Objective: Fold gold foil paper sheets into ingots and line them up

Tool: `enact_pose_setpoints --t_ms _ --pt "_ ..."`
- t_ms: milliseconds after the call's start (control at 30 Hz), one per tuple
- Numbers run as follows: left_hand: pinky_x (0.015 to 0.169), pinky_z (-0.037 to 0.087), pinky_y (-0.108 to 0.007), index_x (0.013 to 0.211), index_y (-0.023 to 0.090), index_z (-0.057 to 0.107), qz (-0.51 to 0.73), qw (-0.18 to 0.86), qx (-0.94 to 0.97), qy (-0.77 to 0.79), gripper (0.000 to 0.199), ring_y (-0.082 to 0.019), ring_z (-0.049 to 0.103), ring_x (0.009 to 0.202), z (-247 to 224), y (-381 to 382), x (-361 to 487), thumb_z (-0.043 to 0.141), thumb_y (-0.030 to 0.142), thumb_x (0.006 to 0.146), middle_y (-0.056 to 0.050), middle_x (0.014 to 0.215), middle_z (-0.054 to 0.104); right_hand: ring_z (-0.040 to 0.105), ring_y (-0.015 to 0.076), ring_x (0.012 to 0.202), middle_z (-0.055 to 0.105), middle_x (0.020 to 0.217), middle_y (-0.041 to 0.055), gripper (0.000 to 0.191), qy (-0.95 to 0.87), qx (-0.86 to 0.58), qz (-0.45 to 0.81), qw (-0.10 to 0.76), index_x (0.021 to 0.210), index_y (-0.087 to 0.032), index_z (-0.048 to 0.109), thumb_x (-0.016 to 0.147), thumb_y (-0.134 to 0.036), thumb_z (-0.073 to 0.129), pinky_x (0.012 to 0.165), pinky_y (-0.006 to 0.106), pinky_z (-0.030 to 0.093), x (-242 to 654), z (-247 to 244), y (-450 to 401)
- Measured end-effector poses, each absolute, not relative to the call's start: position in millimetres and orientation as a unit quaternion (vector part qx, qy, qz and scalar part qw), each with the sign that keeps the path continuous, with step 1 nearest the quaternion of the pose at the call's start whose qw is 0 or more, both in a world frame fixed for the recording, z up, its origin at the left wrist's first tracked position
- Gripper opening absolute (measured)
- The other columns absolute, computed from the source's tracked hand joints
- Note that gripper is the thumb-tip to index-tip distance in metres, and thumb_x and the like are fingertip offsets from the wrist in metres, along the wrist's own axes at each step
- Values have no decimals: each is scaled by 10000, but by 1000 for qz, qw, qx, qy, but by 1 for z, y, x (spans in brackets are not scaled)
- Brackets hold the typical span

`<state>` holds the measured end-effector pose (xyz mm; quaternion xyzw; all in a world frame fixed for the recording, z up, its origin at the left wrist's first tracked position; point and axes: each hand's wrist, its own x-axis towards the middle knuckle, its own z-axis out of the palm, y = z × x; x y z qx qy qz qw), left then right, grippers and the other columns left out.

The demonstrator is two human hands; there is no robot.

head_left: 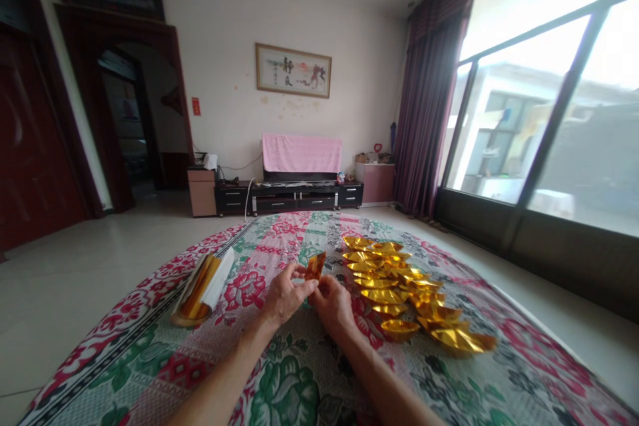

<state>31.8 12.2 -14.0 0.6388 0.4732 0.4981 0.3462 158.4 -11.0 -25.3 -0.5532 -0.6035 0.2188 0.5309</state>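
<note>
A small folded piece of gold foil paper (315, 266) stands upright between my two hands, above the middle of the cloth. My left hand (289, 289) pinches it from the left side with thumb and fingers. Closed at its lower right edge is my right hand (332, 305), its fingertips partly hidden behind the hand. To the right lie several folded gold paper ingots (382, 296), boat-shaped and set in rough rows. On the left rests a stack of gold foil sheets (198, 289), curled up with white paper (219, 279) beside it.
A flowered cloth (279, 379) in red, green and white covers the round table. Beyond it stand a low black TV cabinet (299, 202) and a screen under a pink towel (302, 153). Purple curtains (424, 100) and a large window (529, 100) are at the right.
</note>
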Motion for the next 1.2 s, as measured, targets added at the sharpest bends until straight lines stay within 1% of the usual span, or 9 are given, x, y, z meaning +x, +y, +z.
enact_pose_setpoints --t_ms 167,233,333,433,567,733,967,1100,1200 --pt "685 486 -237 877 193 629 498 319 657 467 198 -169 642 776 -11 11 33 594 258 694 -39 828 687 602 145 560 651 655 11 208 -618 -484 313 535 791 -171 605 717 -355 541 497 217 454 156 -28 -12" --pt "686 479 -237 863 201 646 491 297 670 471 176 -166 642 750 -11 12 30 567 263 719 -34 817 695 621 149 601 666 766 29 255 -609 -474 319 550 909 -166 595 715 -319 531 498 214 464 157 -27 -11" --pt "662 468 -237 850 212 672 466 251 701 478 180 -162 633 701 -14 15 24 538 269 745 -30 789 696 649 158 712 645 1001 78 448 -576 -468 313 593 1135 -169 501 704 -287 533 549 217 493 161 -23 -11" --pt "699 461 -238 824 219 691 457 182 744 453 195 -160 620 732 -18 17 20 510 212 751 -31 793 681 651 182 831 589 1141 120 529 -562 -467 297 615 1191 -153 472 684 -284 546 656 245 519 166 -20 -10" --pt "794 454 -257 830 205 692 446 103 797 394 243 -168 601 845 -22 18 21 468 143 757 -58 929 651 650 183 811 650 1049 83 414 -603 -491 248 578 1064 -160 594 666 -238 514 721 280 522 171 -27 -4" --pt "831 461 -288 880 197 690 429 87 811 389 268 -178 593 894 -23 17 22 442 157 786 -78 985 629 657 207 797 706 891 65 330 -629 -534 203 526 955 -172 673 692 -241 486 776 326 500 173 -34 2" --pt "917 444 -287 954 207 678 487 159 749 420 306 -184 587 991 -25 19 22 529 147 693 -48 1025 656 648 183 754 708 863 46 336 -625 -525 193 545 944 -176 683 708 -244 454 732 285 503 173 -38 4" --pt "716 515 -247 997 183 667 461 311 698 450 315 -152 651 756 -26 20 22 517 237 726 -29 896 702 640 168 721 701 802 30 318 -616 -514 220 555 939 -178 677 724 -281 466 656 243 505 174 -41 5" --pt "582 495 -218 992 150 673 450 386 652 473 323 -131 641 613 -25 21 22 497 230 733 -21 761 708 632 169 695 691 776 36 310 -616 -509 240 552 915 -168 675 748 -318 461 616 240 499 174 -41 5"
